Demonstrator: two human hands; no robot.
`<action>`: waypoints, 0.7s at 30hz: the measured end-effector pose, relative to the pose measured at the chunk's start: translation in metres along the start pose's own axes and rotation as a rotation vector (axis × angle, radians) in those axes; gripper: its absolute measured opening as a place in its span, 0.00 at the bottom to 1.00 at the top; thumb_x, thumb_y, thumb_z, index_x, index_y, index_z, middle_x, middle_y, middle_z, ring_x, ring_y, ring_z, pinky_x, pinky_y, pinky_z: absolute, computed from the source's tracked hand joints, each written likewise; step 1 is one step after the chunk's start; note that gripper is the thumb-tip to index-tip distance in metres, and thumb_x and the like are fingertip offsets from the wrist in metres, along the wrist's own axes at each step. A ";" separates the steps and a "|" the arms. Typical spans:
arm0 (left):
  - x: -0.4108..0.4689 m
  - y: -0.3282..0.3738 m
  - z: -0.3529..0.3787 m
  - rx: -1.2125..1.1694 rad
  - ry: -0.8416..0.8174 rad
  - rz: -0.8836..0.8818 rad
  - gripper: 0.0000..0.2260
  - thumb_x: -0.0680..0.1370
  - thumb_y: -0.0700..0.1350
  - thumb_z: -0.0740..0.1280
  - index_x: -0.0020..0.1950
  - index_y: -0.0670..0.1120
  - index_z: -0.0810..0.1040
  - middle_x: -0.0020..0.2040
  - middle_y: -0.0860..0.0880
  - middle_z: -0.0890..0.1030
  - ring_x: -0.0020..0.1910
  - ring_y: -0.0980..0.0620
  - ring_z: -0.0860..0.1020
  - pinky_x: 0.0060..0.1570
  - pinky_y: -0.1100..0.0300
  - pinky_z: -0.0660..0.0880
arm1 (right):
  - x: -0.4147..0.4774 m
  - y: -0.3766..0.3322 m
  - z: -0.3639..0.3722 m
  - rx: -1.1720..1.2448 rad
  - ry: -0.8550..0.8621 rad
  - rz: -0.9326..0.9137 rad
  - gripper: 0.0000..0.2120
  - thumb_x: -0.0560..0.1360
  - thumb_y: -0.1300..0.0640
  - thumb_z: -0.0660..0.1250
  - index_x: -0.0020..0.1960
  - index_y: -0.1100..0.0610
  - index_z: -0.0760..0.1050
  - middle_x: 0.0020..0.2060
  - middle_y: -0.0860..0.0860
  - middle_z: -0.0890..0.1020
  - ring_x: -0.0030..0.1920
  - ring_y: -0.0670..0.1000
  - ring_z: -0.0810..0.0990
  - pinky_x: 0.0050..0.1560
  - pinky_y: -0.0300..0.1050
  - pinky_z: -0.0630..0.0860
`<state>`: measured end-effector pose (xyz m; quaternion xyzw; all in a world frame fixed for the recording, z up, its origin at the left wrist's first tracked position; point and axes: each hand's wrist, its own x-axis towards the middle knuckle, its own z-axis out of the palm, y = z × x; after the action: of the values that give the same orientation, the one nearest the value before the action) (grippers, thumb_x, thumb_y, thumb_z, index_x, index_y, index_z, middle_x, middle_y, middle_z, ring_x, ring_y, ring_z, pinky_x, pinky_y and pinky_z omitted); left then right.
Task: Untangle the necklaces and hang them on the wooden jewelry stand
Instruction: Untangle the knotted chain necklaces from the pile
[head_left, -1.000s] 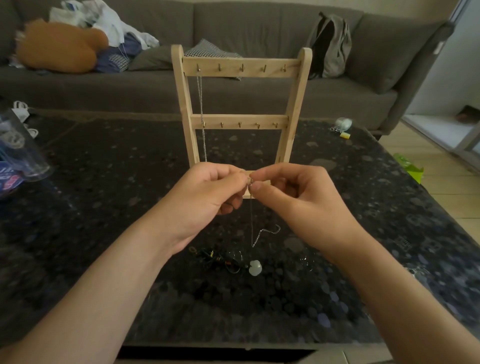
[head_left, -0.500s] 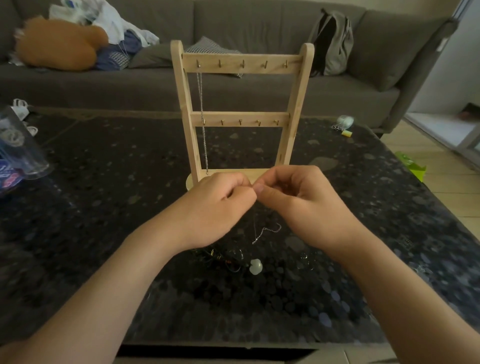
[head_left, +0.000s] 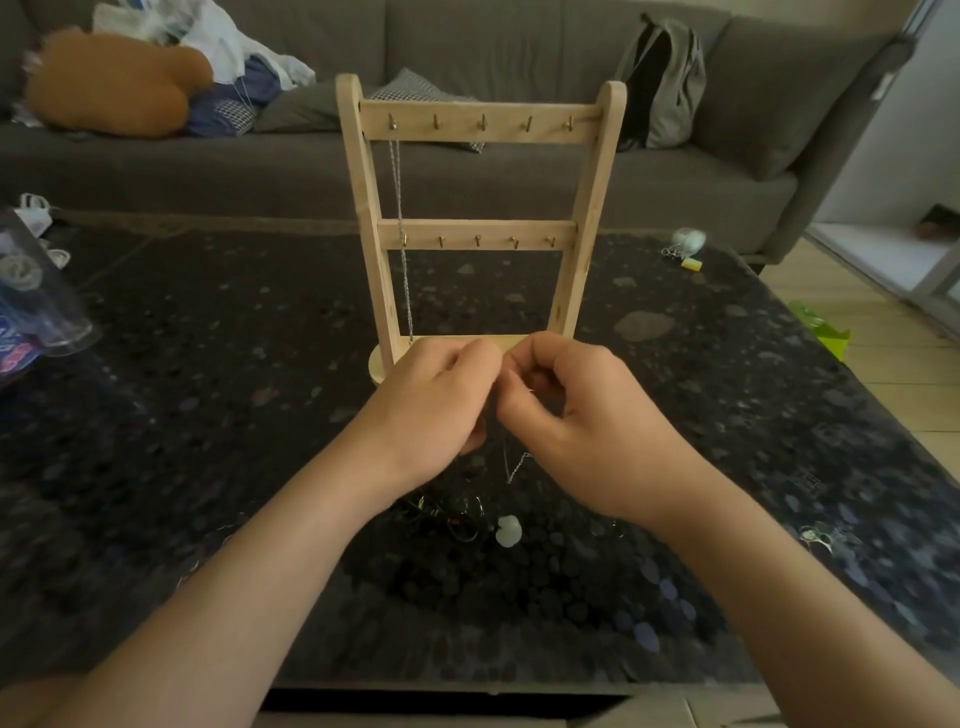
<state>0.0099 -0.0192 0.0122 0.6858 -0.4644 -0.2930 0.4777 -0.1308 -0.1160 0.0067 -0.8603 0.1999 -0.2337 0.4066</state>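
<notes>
Knuckles up, left hand (head_left: 436, 410) and right hand (head_left: 587, 421) meet; each pinches the thin chain (head_left: 514, 467); it dangles.

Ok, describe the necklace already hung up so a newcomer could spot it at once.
Find the wooden jewelry stand in the middle of the dark speckled table. From the leftmost hook of its top rail a silver chain hangs straight down, nearly to the base. It is the only necklace on the stand; every other hook is bare.
</notes>
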 end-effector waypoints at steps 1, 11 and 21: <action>0.000 -0.001 0.000 -0.008 -0.001 0.012 0.25 0.86 0.44 0.57 0.29 0.54 0.73 0.31 0.48 0.68 0.33 0.44 0.68 0.34 0.48 0.66 | 0.000 0.000 0.001 -0.002 0.003 0.000 0.07 0.84 0.53 0.66 0.47 0.53 0.79 0.30 0.49 0.76 0.27 0.43 0.71 0.30 0.37 0.69; 0.004 -0.010 -0.020 0.125 0.100 0.254 0.05 0.84 0.48 0.71 0.52 0.50 0.87 0.46 0.54 0.87 0.43 0.52 0.87 0.52 0.49 0.84 | 0.003 0.008 -0.008 0.020 0.042 0.075 0.10 0.87 0.51 0.62 0.51 0.54 0.78 0.27 0.38 0.76 0.28 0.41 0.73 0.30 0.34 0.70; 0.001 -0.009 -0.018 -0.182 -0.119 0.008 0.13 0.89 0.48 0.61 0.54 0.45 0.83 0.44 0.44 0.73 0.37 0.50 0.73 0.47 0.56 0.75 | 0.003 0.012 -0.009 -0.092 0.043 0.016 0.07 0.87 0.50 0.61 0.53 0.50 0.75 0.40 0.43 0.74 0.36 0.41 0.73 0.38 0.33 0.68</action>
<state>0.0290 -0.0125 0.0109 0.6190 -0.4663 -0.3723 0.5106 -0.1349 -0.1301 0.0032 -0.8712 0.2257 -0.2394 0.3643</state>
